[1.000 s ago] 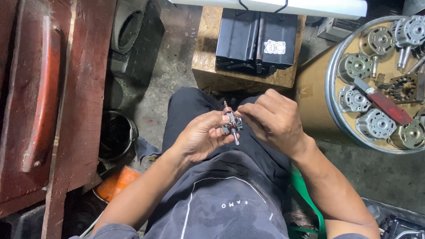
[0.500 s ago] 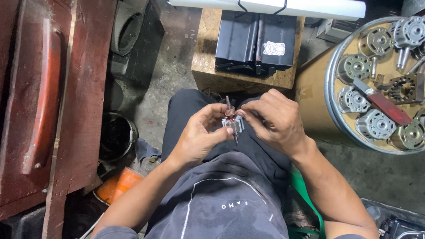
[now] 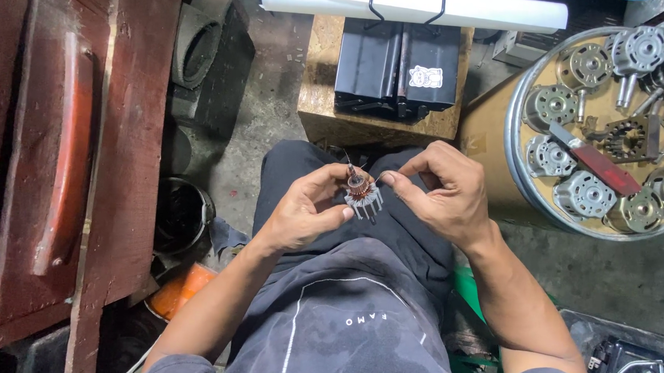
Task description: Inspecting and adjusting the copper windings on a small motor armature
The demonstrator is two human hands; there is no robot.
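From the head view, my left hand held a small motor armature over my lap, fingers closed round its copper-wound end with the slotted metal core hanging below. Since a second ago I had lifted it a little and turned it, so the core's teeth pointed more downward and toward me. My right hand had come in close on the other side; its thumb and forefinger were pinched together on what looked like a thin wire running from the armature's top, though the strand was too fine to follow. That shift read to me as the winding work still being in hand, not finished.

Ahead of my knees stood a wooden block carrying a black case. To my right a round tray held several motor housings and a red-handled tool.
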